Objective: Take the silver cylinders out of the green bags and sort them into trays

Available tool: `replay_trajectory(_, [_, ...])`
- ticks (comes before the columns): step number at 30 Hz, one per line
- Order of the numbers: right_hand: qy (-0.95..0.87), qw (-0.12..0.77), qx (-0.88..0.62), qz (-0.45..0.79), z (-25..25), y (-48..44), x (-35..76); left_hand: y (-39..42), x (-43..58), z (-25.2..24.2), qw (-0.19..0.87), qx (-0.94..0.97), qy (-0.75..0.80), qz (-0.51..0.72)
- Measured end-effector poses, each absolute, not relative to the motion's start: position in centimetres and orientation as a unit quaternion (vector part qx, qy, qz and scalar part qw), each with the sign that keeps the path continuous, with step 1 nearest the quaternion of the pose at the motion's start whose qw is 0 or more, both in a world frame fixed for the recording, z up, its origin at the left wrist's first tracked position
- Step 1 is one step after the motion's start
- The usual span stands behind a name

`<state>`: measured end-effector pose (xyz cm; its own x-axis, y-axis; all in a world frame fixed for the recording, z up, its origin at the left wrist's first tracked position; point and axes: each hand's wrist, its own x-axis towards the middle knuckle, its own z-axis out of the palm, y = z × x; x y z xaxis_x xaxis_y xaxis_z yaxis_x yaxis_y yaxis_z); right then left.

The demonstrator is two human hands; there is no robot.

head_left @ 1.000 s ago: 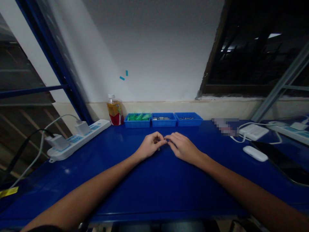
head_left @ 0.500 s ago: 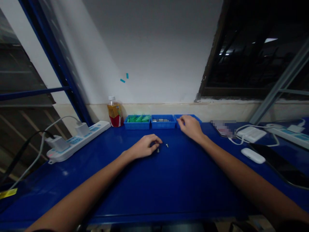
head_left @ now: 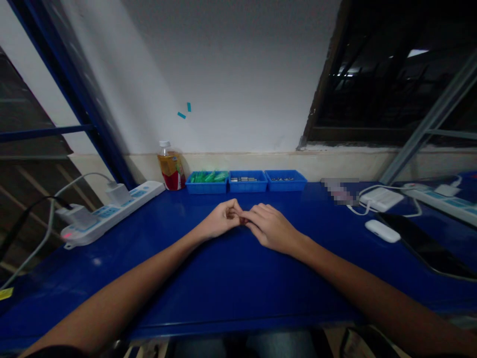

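Over the middle of the blue table, the fingertips of my left hand and my right hand meet. Both hands are closed in a pinch, and whatever sits between the fingers is too small and hidden to name. Behind them, three blue bins stand in a row along the wall. Green plastic pieces fill the left bin. Metal pins or rods lie in the middle bin. Small metal parts are scattered in the right bin.
A drink bottle stands left of the bins, beside a white power strip with plugged-in chargers. To the right lie a white earbud case, a black phone, a white charger with cables and another power strip.
My right hand has come from the right bin back to my left hand, and their fingertips now meet. The small screws seen on the table by my left hand are no longer visible.
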<state>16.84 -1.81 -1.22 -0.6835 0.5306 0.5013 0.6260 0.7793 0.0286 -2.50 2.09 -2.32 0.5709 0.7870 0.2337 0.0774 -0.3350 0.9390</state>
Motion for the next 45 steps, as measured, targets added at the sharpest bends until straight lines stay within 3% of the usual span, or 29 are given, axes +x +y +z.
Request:
replay_trajectory(5, [-0.931,0.225,-0.262,-0.119,-1.0,-1.3,16.8,1.8,-2.4,-2.0,0.571,0.699,0.280,0.328])
replay_trajectory(12, [-0.915,0.236,-0.288,-0.155,-1.5,-0.7,17.4,1.9,-2.4,-2.4,0.548,0.713,0.292,0.326])
replay_trajectory(16, [-0.849,0.285,-0.413,-0.163,0.2,2.9,19.6,1.8,-1.7,-2.6,0.382,0.791,0.350,0.326])
replay_trajectory(19, [-0.748,0.282,-0.577,-0.165,2.2,6.9,22.1,1.5,-1.0,-2.1,0.241,0.875,0.328,0.261])
replay_trajectory(22, [-0.689,0.246,-0.663,-0.158,2.9,9.0,23.6,1.4,-0.3,-1.5,0.172,0.922,0.284,0.197])
replay_trajectory(25, [-0.720,0.258,-0.634,-0.116,1.7,7.9,23.4,1.7,0.4,-1.3,0.143,0.944,0.253,0.156])
replay_trajectory(29, [-0.779,0.319,-0.539,-0.034,-1.1,3.7,21.8,2.4,0.9,-1.8,0.160,0.934,0.267,0.176])
replay_trajectory(35, [-0.870,0.295,-0.393,0.037,-1.7,-0.2,20.0,3.5,0.7,-2.2,0.292,0.854,0.319,0.289])
replay_trajectory(45, [-0.851,0.342,-0.396,0.037,-2.3,-0.4,19.4,3.7,0.5,-2.2,0.355,0.841,0.285,0.293])
